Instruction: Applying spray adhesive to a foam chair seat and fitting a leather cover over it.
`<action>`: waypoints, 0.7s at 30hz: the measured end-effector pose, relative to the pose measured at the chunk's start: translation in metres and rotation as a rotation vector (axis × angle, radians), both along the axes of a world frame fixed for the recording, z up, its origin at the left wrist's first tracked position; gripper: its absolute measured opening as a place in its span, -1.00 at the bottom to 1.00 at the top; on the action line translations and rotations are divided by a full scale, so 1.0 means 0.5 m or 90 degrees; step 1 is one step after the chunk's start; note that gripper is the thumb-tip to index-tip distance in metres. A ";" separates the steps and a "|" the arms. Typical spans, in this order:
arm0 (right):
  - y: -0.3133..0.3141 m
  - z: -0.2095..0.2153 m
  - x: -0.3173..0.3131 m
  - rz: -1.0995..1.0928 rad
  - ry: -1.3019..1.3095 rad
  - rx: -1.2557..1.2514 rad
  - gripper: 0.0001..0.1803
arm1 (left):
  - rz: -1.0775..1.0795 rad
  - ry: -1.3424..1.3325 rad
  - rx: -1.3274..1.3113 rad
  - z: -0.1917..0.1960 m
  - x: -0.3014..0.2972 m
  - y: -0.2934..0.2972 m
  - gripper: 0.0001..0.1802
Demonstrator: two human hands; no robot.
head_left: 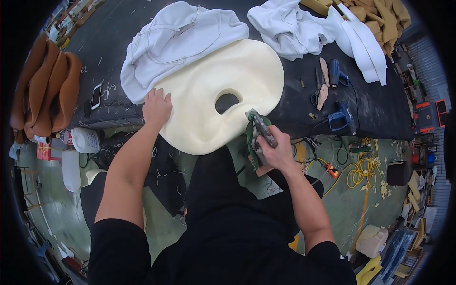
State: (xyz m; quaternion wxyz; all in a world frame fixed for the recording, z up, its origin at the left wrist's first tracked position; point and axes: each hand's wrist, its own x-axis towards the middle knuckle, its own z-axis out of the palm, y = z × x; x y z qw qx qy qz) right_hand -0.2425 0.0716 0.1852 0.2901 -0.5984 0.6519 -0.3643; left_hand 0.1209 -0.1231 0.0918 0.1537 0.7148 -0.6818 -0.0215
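A large cream foam pad point(247, 61), rounded and with an oval hole near its middle, lies at the front of the black-covered table and overhangs its edge. My left hand point(157, 107) rests on the pad's left side, fingers stretched out. In my right hand point(277, 147) is a dark hand-held belt sander point(262, 130) with a green belt. Its tip meets the foam just right of the hole, and its lower end hangs beyond the table edge. White stitched fabric point(185, 38) is bunched along the pad's far left side.
More white fabric point(289, 28) and white curved pieces point(363, 52) lie farther back. Scissors point(316, 90) and two blue heat guns point(341, 118) sit at the right. A phone point(96, 96) and brown padded shapes point(52, 90) are at left. Yellow cable point(358, 171) coils on the floor.
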 end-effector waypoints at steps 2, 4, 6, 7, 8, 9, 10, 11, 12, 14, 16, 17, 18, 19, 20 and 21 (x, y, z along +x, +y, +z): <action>0.004 0.004 -0.003 0.026 0.029 0.011 -0.82 | -0.009 -0.002 -0.003 -0.002 0.003 0.000 -0.57; 0.007 0.013 -0.003 0.030 0.026 0.052 -0.77 | -0.017 -0.003 -0.005 -0.006 0.004 -0.001 -0.58; 0.008 0.017 -0.001 -0.015 0.015 0.081 -0.75 | -0.039 -0.004 -0.027 -0.007 0.005 -0.003 -0.60; 0.010 0.009 -0.003 -0.038 0.017 0.083 -0.73 | -0.039 -0.004 -0.028 -0.007 0.005 -0.002 -0.60; 0.007 0.002 -0.001 -0.054 0.016 0.053 -0.72 | -0.058 -0.020 -0.009 0.000 0.004 0.000 -0.61; 0.005 -0.002 -0.001 -0.070 0.014 0.022 -0.72 | -0.078 -0.035 0.009 0.005 0.002 -0.001 -0.61; 0.003 -0.003 -0.007 -0.074 0.019 0.049 -0.71 | -0.078 -0.035 0.008 0.003 0.001 -0.004 -0.61; -0.003 0.008 -0.004 -0.074 0.020 0.050 -0.71 | -0.100 -0.053 0.013 0.000 0.000 -0.003 -0.61; -0.009 0.022 0.001 -0.044 0.028 0.073 -0.72 | -0.122 -0.071 0.018 -0.003 0.000 -0.003 -0.61; -0.014 0.035 0.011 0.012 0.037 0.079 -0.74 | -0.133 -0.100 0.036 0.012 -0.001 -0.004 -0.60; -0.018 0.036 0.016 0.045 0.022 0.058 -0.77 | -0.143 -0.133 0.051 0.027 -0.007 -0.008 -0.59; -0.022 0.036 0.021 0.062 0.016 0.057 -0.78 | -0.148 -0.119 0.058 0.024 -0.004 -0.010 -0.58; -0.023 0.034 0.023 0.073 0.012 0.054 -0.78 | -0.153 -0.106 0.064 0.022 -0.001 -0.013 -0.57; -0.026 0.035 0.025 0.075 0.014 0.053 -0.78 | -0.152 -0.105 0.063 0.023 0.001 -0.017 -0.57; -0.026 0.036 0.026 0.048 0.003 0.059 -0.78 | -0.163 -0.127 0.082 0.031 -0.006 -0.017 -0.51; -0.025 0.036 0.025 0.020 -0.007 0.065 -0.79 | -0.175 -0.150 0.101 0.037 -0.011 -0.018 -0.44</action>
